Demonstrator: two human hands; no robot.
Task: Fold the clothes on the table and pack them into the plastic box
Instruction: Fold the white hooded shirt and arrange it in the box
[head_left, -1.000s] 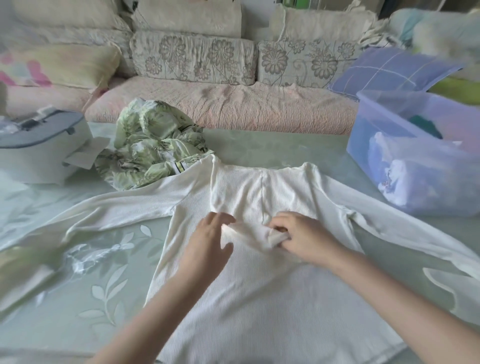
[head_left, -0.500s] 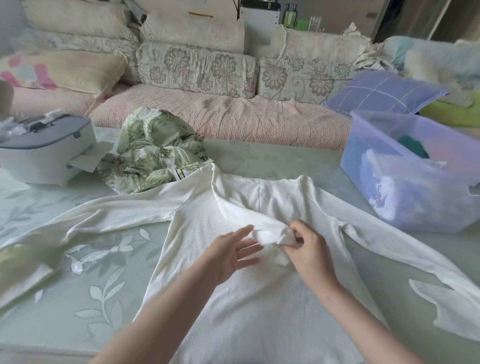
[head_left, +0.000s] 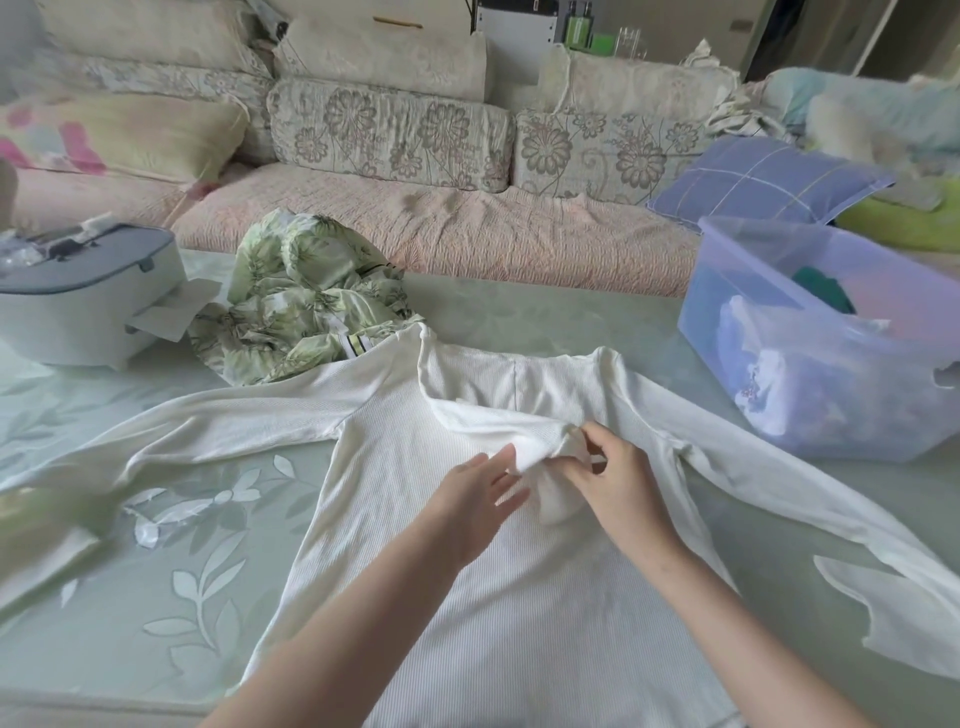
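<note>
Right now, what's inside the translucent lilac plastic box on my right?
The translucent lilac plastic box holds a dark green garment and bunched white fabric pressed against its near wall. Anything beneath them is covered.

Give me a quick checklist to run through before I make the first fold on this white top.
1. White ribbed top spread on the table: ok, body flat, both sleeves out.
2. Collar smoothed: not ok, the right hand pinches a bunched fold of it; the left hand is open beside it.
3. Top clear of other clothes: not ok, the green leaf-print garment touches one shoulder.
4. Plastic box open: ok, no lid on it, clothes inside.
5. Hem straight: cannot tell, it is out of view.
</note>
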